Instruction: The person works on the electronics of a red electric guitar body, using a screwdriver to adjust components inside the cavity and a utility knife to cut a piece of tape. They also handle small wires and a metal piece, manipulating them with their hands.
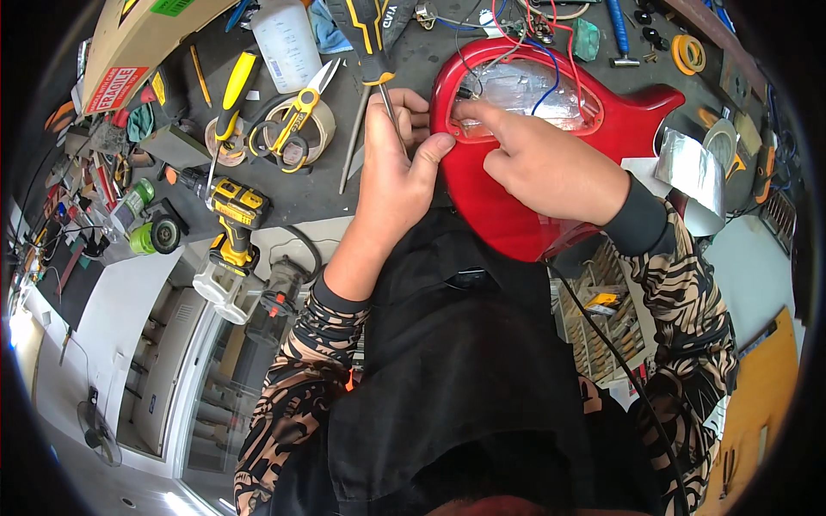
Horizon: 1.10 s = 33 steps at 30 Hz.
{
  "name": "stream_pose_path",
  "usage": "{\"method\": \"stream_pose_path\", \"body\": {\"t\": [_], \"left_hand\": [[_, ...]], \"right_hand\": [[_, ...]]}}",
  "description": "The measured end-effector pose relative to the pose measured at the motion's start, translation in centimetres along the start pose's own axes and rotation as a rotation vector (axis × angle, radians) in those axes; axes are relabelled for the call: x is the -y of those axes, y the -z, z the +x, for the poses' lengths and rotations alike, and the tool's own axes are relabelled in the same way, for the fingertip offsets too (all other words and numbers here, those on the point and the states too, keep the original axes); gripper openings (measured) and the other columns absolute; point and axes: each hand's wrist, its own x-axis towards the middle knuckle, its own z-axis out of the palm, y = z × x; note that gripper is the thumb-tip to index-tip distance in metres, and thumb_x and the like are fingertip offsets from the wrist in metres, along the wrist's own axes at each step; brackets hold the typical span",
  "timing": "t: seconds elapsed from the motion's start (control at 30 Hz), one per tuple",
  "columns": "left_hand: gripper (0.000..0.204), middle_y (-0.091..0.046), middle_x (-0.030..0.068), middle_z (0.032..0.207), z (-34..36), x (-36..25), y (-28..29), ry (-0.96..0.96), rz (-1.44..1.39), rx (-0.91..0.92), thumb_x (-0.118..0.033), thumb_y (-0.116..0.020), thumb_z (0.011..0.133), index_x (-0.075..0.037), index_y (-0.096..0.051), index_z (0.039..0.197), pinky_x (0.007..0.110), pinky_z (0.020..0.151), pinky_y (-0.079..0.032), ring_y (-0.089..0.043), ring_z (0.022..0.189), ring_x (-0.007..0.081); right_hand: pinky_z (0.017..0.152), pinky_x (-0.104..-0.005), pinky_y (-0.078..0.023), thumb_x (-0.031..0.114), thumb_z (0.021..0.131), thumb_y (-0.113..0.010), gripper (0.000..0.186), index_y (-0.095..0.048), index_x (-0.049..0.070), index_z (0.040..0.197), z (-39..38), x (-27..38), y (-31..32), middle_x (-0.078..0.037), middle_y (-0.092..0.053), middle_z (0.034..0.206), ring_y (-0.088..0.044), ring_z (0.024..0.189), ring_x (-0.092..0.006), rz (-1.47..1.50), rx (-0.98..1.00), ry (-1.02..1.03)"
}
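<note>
A glossy red guitar body (516, 211) lies on the dark workbench (310, 193) in front of me. Its open cavity (525, 90) is lined with silver foil, and red, blue and black wires (551, 52) run out of it. My left hand (396, 163) grips a black and yellow screwdriver (370, 43), its thumb resting on the body's left edge. My right hand (542, 159) lies on the red body with the index finger pressing into the foil at the cavity's near edge.
Left on the bench lie a yellow cordless drill (232, 219), tape rolls (301, 129), yellow-handled snips (297, 107), yellow pliers (234, 90) and a white plastic bottle (284, 34). A silver foil tape roll (701, 168) sits at right. Drawers and shelves show below the bench.
</note>
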Motion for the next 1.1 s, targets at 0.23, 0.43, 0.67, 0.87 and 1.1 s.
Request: {"method": "stream_pose_path", "body": {"t": [0.23,0.43,0.67,0.87,1.1], "left_hand": [[0.05,-0.055,0.0072,0.114,-0.2,0.0,-0.3,-0.012,-0.071,-0.03,0.003,-0.082,0.097,0.0,-0.049,0.134,0.035,0.096,-0.059,-0.061,0.1,0.0159],[0.023,-0.055,0.0047,0.098,-0.5,0.5,0.6,-0.183,0.086,-0.114,-0.001,-0.072,0.106,0.001,-0.053,0.119,0.031,0.08,-0.058,-0.058,0.086,0.012],[0.035,-0.046,0.0093,0.077,-0.8,-3.6,2.6,-0.295,-0.356,-0.13,-0.033,-0.043,0.121,-0.009,-0.04,0.096,0.031,0.058,-0.034,-0.039,0.065,0.0157],[0.039,-0.047,0.007,0.083,-1.2,-6.3,0.8,-0.264,-0.322,-0.133,-0.041,-0.045,0.122,-0.011,-0.042,0.098,0.034,0.06,-0.039,-0.044,0.068,0.019],[0.012,-0.075,0.0105,0.09,-2.5,-8.1,5.8,-0.318,0.444,0.222,-0.009,-0.076,0.098,0.003,-0.075,0.095,0.036,0.069,-0.051,-0.069,0.079,0.0203]], "right_hand": [[0.124,-0.042,-0.046,0.003,0.102,-0.052,0.071,-0.034,-0.007,0.17,-0.3,-0.1,-1.3,-0.038,-0.058,0.155,-0.059,0.147,-0.0452,-0.025,0.038,-0.078],[0.088,-0.0393,-0.058,0.005,0.105,-0.053,0.06,-0.045,-0.002,0.165,-1.3,1.7,0.7,-0.026,-0.076,0.107,-0.076,0.095,-0.0333,0.369,0.116,-0.286],[0.085,-0.0438,-0.053,0.006,0.096,-0.072,0.031,-0.074,0.013,0.126,-3.8,0.4,0.6,-0.005,-0.07,0.098,-0.068,0.092,-0.032,-0.406,-0.71,0.262],[0.085,-0.0394,-0.053,0.016,0.099,-0.073,0.024,-0.074,0.008,0.122,-1.2,3.4,3.6,-0.003,-0.067,0.103,-0.067,0.097,-0.0218,-0.912,-0.624,0.366],[0.095,-0.041,-0.056,0.019,0.091,-0.08,0.03,-0.071,0.007,0.117,-2.7,-1.0,3.1,-0.005,-0.066,0.123,-0.065,0.119,-0.0265,-0.78,-0.36,0.614]]}}
